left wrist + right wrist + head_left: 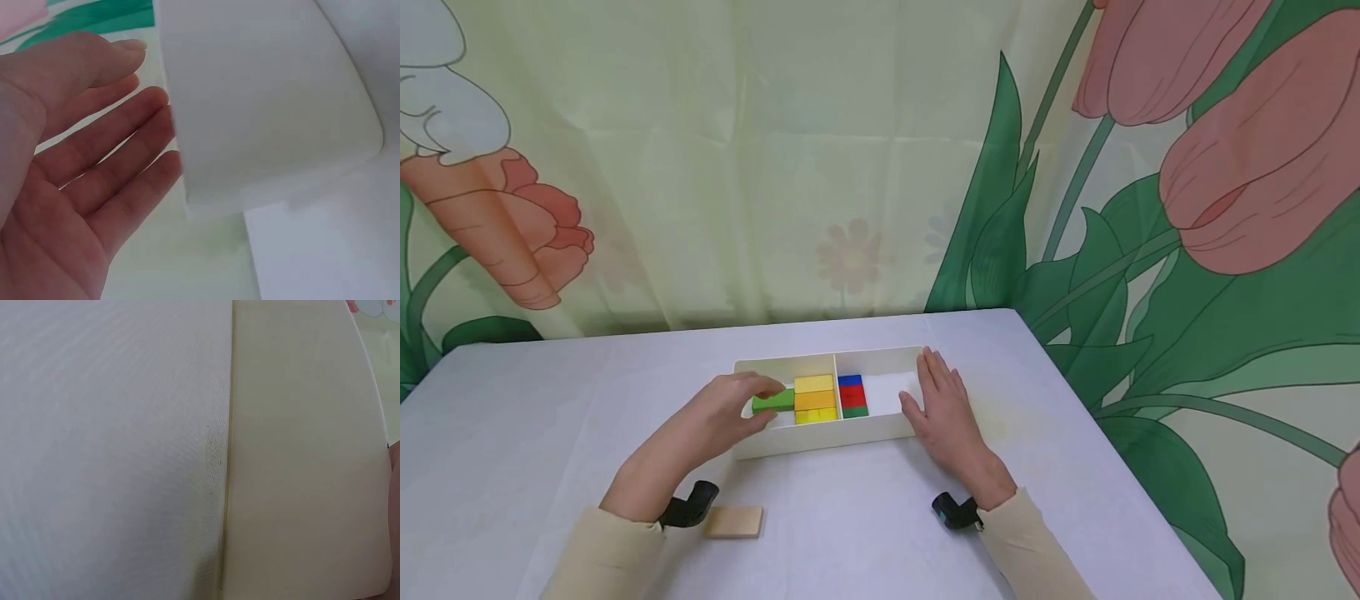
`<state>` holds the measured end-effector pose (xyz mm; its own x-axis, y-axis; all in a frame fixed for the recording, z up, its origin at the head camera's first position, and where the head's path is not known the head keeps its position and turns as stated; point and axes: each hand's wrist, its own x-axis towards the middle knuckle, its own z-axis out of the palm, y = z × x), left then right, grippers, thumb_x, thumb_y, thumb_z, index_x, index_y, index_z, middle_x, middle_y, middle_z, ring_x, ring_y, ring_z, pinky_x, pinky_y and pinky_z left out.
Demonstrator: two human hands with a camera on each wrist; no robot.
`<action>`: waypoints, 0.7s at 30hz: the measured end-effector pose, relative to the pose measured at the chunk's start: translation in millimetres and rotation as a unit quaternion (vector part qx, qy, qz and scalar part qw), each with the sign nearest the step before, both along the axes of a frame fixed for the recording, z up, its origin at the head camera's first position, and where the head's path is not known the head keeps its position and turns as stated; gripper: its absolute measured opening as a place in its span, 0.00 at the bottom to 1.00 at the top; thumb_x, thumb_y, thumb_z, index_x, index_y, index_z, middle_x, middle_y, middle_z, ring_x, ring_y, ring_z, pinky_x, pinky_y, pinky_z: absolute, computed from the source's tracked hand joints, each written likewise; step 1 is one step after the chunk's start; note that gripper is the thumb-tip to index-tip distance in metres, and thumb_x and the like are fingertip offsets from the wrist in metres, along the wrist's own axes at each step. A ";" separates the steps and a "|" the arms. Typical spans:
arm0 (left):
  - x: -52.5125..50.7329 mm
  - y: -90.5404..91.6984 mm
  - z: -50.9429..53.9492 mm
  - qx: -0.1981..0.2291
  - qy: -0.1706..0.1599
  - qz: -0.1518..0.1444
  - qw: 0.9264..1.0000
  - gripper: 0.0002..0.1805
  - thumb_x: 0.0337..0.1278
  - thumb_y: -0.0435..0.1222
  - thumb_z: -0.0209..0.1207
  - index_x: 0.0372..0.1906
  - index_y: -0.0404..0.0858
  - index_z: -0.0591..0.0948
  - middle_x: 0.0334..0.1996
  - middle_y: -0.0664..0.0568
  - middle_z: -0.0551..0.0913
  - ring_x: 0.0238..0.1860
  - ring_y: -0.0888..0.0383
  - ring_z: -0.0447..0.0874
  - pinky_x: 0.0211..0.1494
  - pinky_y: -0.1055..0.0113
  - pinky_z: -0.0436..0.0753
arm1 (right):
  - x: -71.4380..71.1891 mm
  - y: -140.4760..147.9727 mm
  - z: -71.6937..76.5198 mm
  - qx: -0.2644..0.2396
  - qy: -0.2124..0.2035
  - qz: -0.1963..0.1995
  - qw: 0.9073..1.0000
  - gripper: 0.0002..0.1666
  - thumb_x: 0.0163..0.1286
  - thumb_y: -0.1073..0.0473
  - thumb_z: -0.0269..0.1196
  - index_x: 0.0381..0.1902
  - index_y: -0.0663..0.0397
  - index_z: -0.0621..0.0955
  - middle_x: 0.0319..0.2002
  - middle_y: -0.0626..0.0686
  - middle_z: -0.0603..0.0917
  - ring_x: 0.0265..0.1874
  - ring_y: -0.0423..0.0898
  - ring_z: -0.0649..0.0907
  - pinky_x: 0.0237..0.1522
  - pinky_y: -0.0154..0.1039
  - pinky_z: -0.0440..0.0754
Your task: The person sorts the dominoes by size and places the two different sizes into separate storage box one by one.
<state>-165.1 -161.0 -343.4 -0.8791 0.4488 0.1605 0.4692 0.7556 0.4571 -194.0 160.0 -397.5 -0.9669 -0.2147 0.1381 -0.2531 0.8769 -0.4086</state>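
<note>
My left hand (pixel 730 414) hovers at the left end of a white two-part box (pixel 850 431), thumb and fingers apart around a green block (pixel 771 402). In the left wrist view, its fingers are loosely bent beside the box wall, with no block visible between thumb and fingers. Beside the green block, three yellow-toned blocks (pixel 815 400) are stacked edge to edge against the divider. Blue, red (pixel 853 396) and green blocks line the divider's other side. My right hand (pixel 946 417) rests along the box's right end, fingers straight, thumb over the near rim.
A plain wooden block (pixel 733 522) lies on the white tablecloth (pixel 842 533), close to my left wrist. The table's right edge slopes away beyond my right hand. A printed curtain (pixel 737 167) hangs behind the table.
</note>
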 end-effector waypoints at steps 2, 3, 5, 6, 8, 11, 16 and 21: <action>7.7 -2.9 -0.6 0.014 0.025 -0.008 1.000 0.15 0.52 0.27 0.68 0.47 0.34 0.85 0.43 0.47 0.88 0.43 0.49 0.87 0.48 0.56 0.86 | 0.2 -0.2 -0.7 0.002 0.000 0.001 1.000 0.44 0.76 0.42 0.50 0.78 0.61 0.52 0.80 0.56 0.49 0.80 0.55 0.49 0.79 0.58 0.45; 11.7 -4.2 -1.0 0.018 0.037 -0.009 0.999 0.15 0.51 0.27 0.69 0.46 0.35 0.85 0.42 0.48 0.88 0.42 0.51 0.86 0.47 0.58 0.86 | 0.2 -0.2 -1.1 0.001 0.002 0.001 1.000 0.44 0.76 0.42 0.50 0.78 0.61 0.52 0.80 0.56 0.49 0.80 0.55 0.50 0.79 0.58 0.45; 19.4 -6.2 -1.3 0.022 0.060 -0.013 0.998 0.15 0.50 0.27 0.69 0.45 0.37 0.85 0.40 0.51 0.88 0.40 0.52 0.87 0.44 0.60 0.87 | 0.5 -0.2 -1.5 -0.002 0.004 0.003 1.000 0.44 0.76 0.43 0.50 0.78 0.62 0.52 0.80 0.57 0.49 0.80 0.56 0.50 0.79 0.58 0.45; 23.2 -6.8 -1.6 0.025 0.064 -0.014 0.998 0.15 0.49 0.27 0.70 0.44 0.38 0.85 0.39 0.51 0.88 0.39 0.53 0.87 0.43 0.61 0.87 | 0.6 0.0 -1.8 -0.004 0.004 0.004 1.000 0.43 0.76 0.43 0.50 0.78 0.63 0.52 0.80 0.57 0.50 0.80 0.56 0.50 0.79 0.58 0.45; 30.5 -7.8 -1.6 0.028 0.073 -0.013 0.997 0.15 0.48 0.27 0.70 0.44 0.39 0.85 0.38 0.52 0.88 0.39 0.54 0.87 0.42 0.62 0.87 | 0.5 0.1 -1.6 -0.008 0.003 0.006 1.000 0.43 0.76 0.44 0.50 0.77 0.63 0.53 0.80 0.58 0.50 0.80 0.56 0.49 0.79 0.59 0.45; 41.5 -9.4 -2.9 0.040 0.082 -0.014 0.996 0.16 0.47 0.27 0.71 0.43 0.40 0.85 0.39 0.53 0.88 0.39 0.55 0.87 0.40 0.64 0.87 | 0.3 0.5 -1.6 -0.006 0.000 0.007 1.000 0.43 0.77 0.44 0.50 0.77 0.64 0.52 0.80 0.58 0.49 0.80 0.55 0.49 0.79 0.59 0.44; 57.8 -13.2 -7.2 0.056 0.114 -0.006 0.992 0.18 0.43 0.26 0.72 0.42 0.44 0.86 0.40 0.59 0.88 0.40 0.60 0.87 0.41 0.67 0.86 | -1.0 1.0 -1.2 0.001 0.007 0.004 1.000 0.43 0.77 0.43 0.49 0.77 0.63 0.52 0.80 0.57 0.49 0.80 0.55 0.49 0.79 0.58 0.45; 69.3 -16.0 -12.9 0.057 0.113 0.004 0.992 0.18 0.43 0.27 0.73 0.41 0.47 0.85 0.40 0.63 0.86 0.42 0.62 0.86 0.42 0.68 0.86 | -1.3 1.0 -1.3 0.000 0.003 0.006 1.000 0.43 0.77 0.43 0.49 0.78 0.63 0.52 0.80 0.58 0.49 0.80 0.55 0.49 0.79 0.58 0.44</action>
